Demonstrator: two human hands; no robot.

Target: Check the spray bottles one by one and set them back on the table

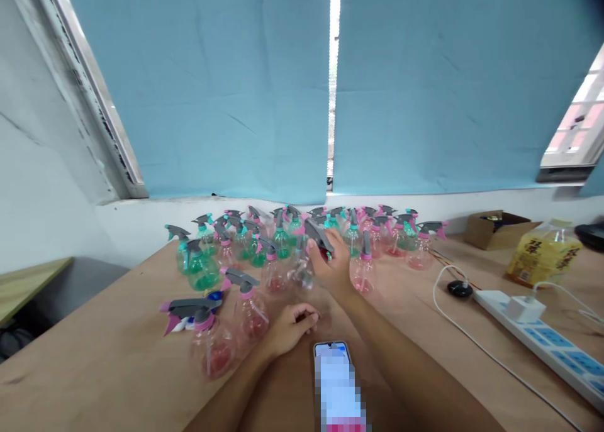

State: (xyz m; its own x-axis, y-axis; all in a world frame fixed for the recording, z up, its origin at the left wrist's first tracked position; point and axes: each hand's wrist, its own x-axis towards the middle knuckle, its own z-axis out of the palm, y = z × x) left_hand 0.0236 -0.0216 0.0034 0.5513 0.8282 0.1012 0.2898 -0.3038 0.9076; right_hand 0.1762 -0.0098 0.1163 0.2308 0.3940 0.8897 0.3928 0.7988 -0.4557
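My right hand (330,259) is closed round a spray bottle with a grey and pink trigger head (318,232). Its fingers and blur hide much of that bottle. Nearer me, my left hand (293,328) rests on the table, fingers loosely curled in toward the thumb and nothing visible in them. Left of it stand a pink spray bottle (252,312) and another pink spray bottle (214,350) closer to the front. Behind my hands, several clear green and pink spray bottles crowd together, among them a green bottle (202,271) and a pink bottle (363,271).
A phone (333,375) lies in front of me. To the right are a white power strip (542,344) with a charger and cable, a black round device (459,288), a yellow-labelled jug (542,256) and an open cardboard box (495,231). Blue blinds (212,92) hang behind.
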